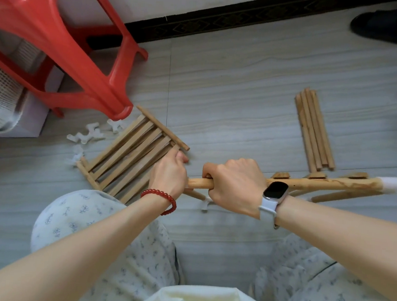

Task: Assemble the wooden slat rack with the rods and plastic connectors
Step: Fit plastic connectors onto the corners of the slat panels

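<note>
Hands (234,186) (both curled) hold rod (310,183), slats (130,149)

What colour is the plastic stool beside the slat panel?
Red; the plastic stool shows best in the head view.

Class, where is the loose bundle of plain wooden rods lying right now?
In the head view, the bundle of wooden rods lies on the grey floor at the right, just beyond the thick rod gripped by the right hand.

No readable text anywhere; the smartwatch (275,190) screen seems blank.
</note>
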